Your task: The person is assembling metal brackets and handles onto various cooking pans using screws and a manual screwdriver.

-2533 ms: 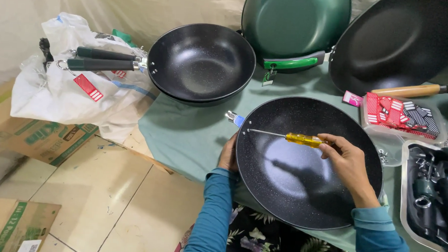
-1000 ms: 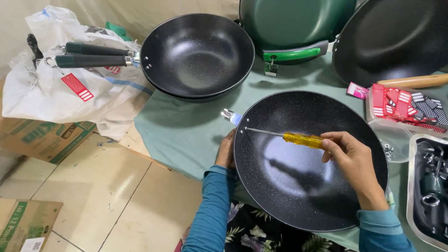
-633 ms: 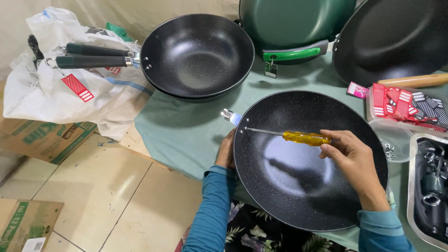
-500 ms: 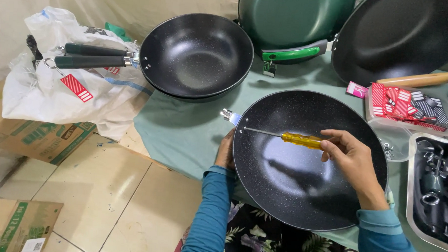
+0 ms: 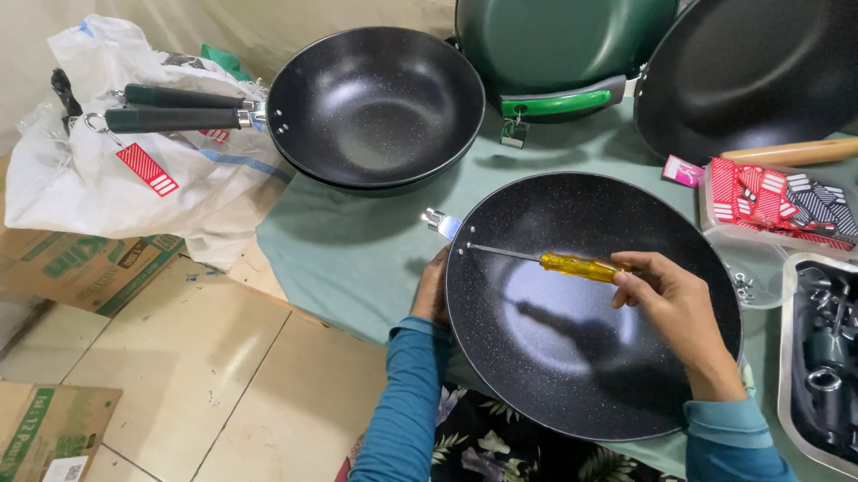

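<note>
A black speckled pan (image 5: 577, 370) without a handle lies in front of me on the green cloth. My right hand (image 5: 669, 302) grips a screwdriver with a yellow handle (image 5: 578, 266); its thin shaft reaches left to the pan's inner wall near a silver bracket (image 5: 441, 222). Outside the pan, my left hand (image 5: 433, 291) clasps the left rim just below that bracket, mostly hidden by the pan.
Two stacked black pans (image 5: 377, 106) with dark handles rest on a white plastic bag (image 5: 118, 173). A green pan (image 5: 560, 36) and a large black pan (image 5: 777, 73) stand behind. A clear box (image 5: 782, 201) and a metal tray (image 5: 829, 369) sit right. Cardboard boxes (image 5: 67, 266) lie on the tiled floor.
The screwdriver handle has shifted slightly and turned in my right hand; its tip stays at the same spot on the pan wall. My left hand keeps its hold.
</note>
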